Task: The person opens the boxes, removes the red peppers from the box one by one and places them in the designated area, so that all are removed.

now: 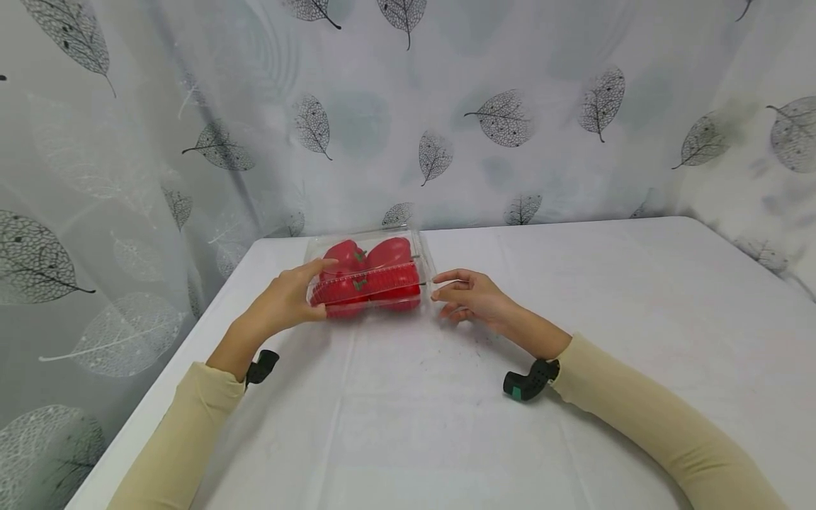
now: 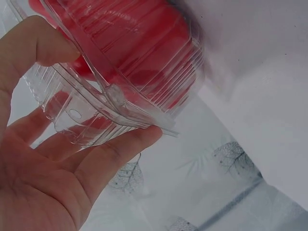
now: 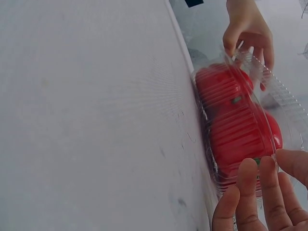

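Note:
A clear plastic clamshell box [image 1: 426,263] with several red bell peppers [image 1: 390,253] inside stands at the back left of the table. My left hand [image 1: 295,296] grips its left end. In the left wrist view the thumb lies over the upper rim and the fingers curl under the clear plastic [image 2: 89,122]; a gap shows between lid and base at this corner. At the right end is my right hand [image 1: 474,299], fingers spread and loosely bent. The right wrist view shows its fingertips [image 3: 248,166] right at the box's edge, beside a pepper's green stem.
A white cloth covers the table [image 1: 408,425]. Behind it and along the left hangs a pale curtain [image 1: 370,134] printed with grey leaves. A dark camera mount sits on each wrist, the right one [image 1: 530,380] close over the cloth.

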Demonstrator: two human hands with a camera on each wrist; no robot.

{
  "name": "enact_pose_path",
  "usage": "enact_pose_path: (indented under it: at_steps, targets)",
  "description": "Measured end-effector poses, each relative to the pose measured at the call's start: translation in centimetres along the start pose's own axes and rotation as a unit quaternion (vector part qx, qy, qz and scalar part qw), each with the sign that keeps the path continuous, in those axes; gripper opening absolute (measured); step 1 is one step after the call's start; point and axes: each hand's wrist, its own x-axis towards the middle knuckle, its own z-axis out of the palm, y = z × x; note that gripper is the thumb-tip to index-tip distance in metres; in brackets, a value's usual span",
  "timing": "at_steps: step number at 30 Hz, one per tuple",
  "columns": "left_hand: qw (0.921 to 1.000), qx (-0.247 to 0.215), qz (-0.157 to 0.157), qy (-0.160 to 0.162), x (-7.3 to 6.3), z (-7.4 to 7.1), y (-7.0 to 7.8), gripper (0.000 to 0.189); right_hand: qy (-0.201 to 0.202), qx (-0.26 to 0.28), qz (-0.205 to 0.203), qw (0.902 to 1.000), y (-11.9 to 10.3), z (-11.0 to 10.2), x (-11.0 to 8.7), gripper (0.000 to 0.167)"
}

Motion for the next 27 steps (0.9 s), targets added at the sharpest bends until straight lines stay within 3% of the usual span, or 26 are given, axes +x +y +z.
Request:
enact_pose_path:
  at_steps: [16, 27]
  targets:
    - [0.9987, 0.025, 0.041, 0.019, 0.18, 0.30, -0.06, 0.065, -0.006, 0.013, -0.002, 0.9999, 0.22, -0.28, 0.01, 0.040]
    - [0.9995, 0.018, 0.022, 0.010, 0.17, 0.35, 0.03, 0.069, -0.010, 0.013, -0.006, 0.9998, 0.27, -0.28, 0.10, 0.041]
